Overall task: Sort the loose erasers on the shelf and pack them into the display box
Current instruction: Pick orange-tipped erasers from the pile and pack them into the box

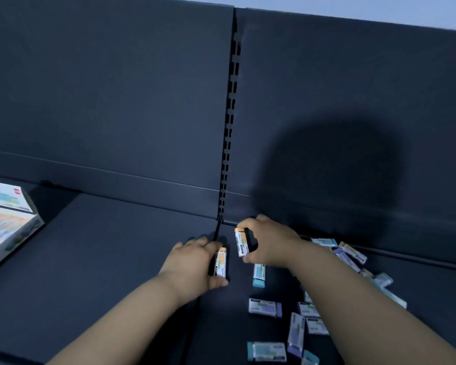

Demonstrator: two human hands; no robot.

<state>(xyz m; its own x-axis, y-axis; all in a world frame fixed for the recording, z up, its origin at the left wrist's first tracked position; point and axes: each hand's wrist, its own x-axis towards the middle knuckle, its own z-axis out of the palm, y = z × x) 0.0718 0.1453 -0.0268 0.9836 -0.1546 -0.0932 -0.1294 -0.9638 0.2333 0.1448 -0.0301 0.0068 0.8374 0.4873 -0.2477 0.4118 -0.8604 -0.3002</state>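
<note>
Erasers first: the loose erasers (265, 306) lie scattered over the right part of the shelf (103, 259), from near its back edge down to its front edge, teal and purple ends mixed, some overlapping. Two orange ones are in hand. My left hand (195, 262) has fingers and thumb curled round one orange eraser (221, 264), gripping it end to end, low over the middle of the shelf. My right hand (269, 243) pinches the other orange eraser (241, 243) between thumb and fingertips, close beside the first but not touching it. A teal eraser (258, 276) lies just below the right hand.

The display box (8, 225) is well apart, over at the shelf's left edge, and I can't see into it.

My read: mid-sort, an orange pair gathered, packing not yet begun.

Risks now. It's a long carry to that left edge on a light fingertip pinch, and a smooth wrapper could slip and drop. The right forearm hangs over the heap, so dragging it could sweep erasers off the front edge. In this dim light, purple and teal could get mixed.
</note>
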